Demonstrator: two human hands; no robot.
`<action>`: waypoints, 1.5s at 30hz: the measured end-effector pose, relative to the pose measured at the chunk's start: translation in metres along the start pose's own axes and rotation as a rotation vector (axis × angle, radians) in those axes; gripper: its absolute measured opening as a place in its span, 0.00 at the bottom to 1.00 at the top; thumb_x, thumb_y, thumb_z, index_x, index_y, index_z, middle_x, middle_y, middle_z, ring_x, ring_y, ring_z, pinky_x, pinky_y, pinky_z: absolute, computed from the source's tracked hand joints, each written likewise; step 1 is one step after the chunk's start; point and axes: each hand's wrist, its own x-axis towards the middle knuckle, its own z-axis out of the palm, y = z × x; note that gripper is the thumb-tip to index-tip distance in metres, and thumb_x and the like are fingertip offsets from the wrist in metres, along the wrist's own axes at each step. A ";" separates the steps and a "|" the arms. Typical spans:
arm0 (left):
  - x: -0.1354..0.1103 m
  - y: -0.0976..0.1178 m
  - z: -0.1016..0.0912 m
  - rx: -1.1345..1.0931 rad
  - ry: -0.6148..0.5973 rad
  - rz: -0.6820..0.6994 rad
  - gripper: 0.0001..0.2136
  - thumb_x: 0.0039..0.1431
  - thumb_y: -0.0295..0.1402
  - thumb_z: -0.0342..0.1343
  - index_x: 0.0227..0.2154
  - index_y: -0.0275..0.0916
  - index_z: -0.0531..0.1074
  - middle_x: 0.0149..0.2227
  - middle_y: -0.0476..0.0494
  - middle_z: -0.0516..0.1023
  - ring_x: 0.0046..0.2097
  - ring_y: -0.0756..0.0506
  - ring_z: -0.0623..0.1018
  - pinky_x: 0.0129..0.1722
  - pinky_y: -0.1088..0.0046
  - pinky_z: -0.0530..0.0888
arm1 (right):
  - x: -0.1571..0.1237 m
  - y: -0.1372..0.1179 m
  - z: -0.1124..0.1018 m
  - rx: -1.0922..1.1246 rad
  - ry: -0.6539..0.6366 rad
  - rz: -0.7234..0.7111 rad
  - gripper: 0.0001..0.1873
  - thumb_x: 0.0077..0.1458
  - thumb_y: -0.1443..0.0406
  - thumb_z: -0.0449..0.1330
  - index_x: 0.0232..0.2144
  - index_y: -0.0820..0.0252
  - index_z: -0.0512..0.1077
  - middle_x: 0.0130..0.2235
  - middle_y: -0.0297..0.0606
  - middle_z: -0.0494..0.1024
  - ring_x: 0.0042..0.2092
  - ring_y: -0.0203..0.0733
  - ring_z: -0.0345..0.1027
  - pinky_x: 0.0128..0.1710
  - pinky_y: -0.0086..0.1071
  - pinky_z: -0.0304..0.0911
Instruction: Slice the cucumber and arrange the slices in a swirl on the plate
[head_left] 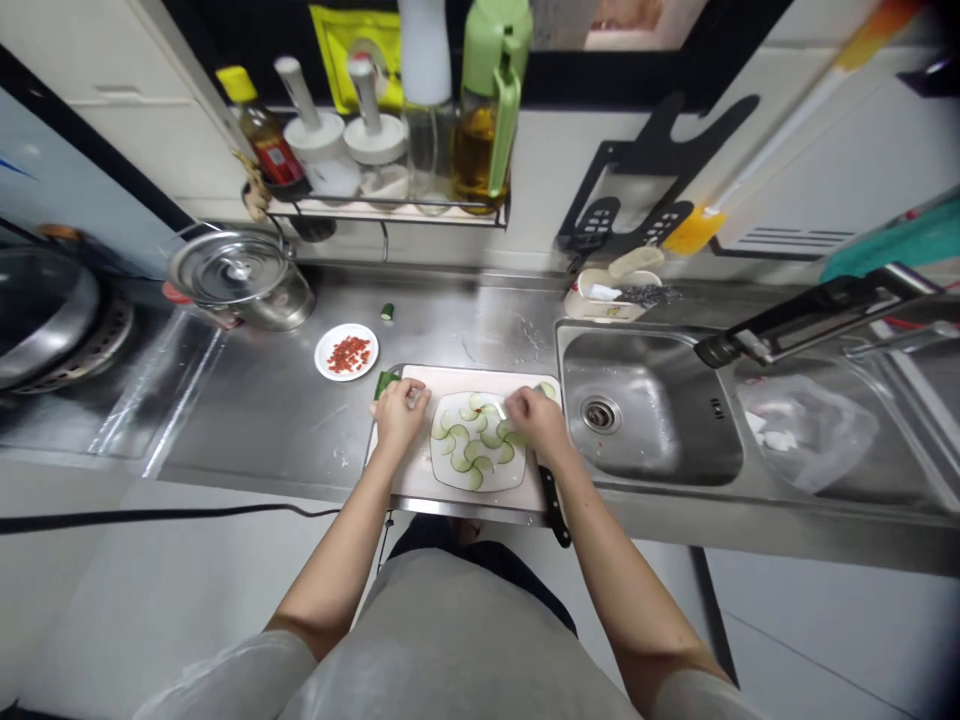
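A white square plate point(478, 482) with thin cucumber slices point(471, 452) set in curved patterns lies on a pale cutting board point(420, 485). Left of the plate, over the board, my left hand point(400, 418) is curled, thumb and finger close together; what it holds, if anything, is hidden. A green cucumber piece point(385, 383) is just behind it. At the plate's right edge my right hand point(537, 420) is closed in a pinch, its contents too small to name. A tiny red bit lies among the slices. Beside my right wrist rests a knife with a black handle point(554, 508).
A small white plate of chopped red pieces point(346, 353) stands back left, near a cucumber end point(387, 312). Farther left is a lidded steel pot point(244, 280). To the right are a sink point(652, 410) and faucet point(817, 315). A rack of bottles point(390, 205) hangs above.
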 end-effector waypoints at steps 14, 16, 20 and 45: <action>0.001 -0.072 -0.037 0.048 0.102 -0.138 0.10 0.58 0.40 0.53 0.39 0.45 0.75 0.39 0.44 0.78 0.46 0.41 0.75 0.43 0.65 0.63 | -0.065 0.010 -0.011 0.252 0.084 -0.041 0.25 0.56 0.47 0.46 0.29 0.58 0.73 0.21 0.35 0.71 0.24 0.40 0.65 0.27 0.30 0.56; 0.010 -0.076 -0.041 0.049 0.117 -0.162 0.10 0.58 0.39 0.53 0.39 0.44 0.75 0.40 0.43 0.78 0.46 0.41 0.75 0.44 0.65 0.63 | -0.066 0.006 -0.009 0.273 0.077 -0.069 0.26 0.56 0.46 0.46 0.30 0.58 0.73 0.22 0.36 0.72 0.25 0.41 0.65 0.28 0.31 0.58; 0.039 -0.084 -0.053 0.074 0.161 -0.214 0.10 0.58 0.39 0.53 0.38 0.45 0.75 0.41 0.44 0.78 0.46 0.41 0.75 0.45 0.64 0.62 | -0.064 0.005 -0.011 0.279 0.071 -0.067 0.28 0.56 0.44 0.46 0.30 0.57 0.74 0.20 0.36 0.71 0.24 0.42 0.66 0.26 0.32 0.59; 0.137 -0.102 -0.059 0.410 -0.049 -0.076 0.10 0.54 0.29 0.51 0.35 0.44 0.76 0.45 0.41 0.77 0.49 0.39 0.73 0.50 0.59 0.61 | -0.062 0.013 -0.013 0.223 0.091 -0.044 0.26 0.55 0.46 0.47 0.32 0.57 0.76 0.22 0.39 0.75 0.23 0.44 0.68 0.25 0.33 0.61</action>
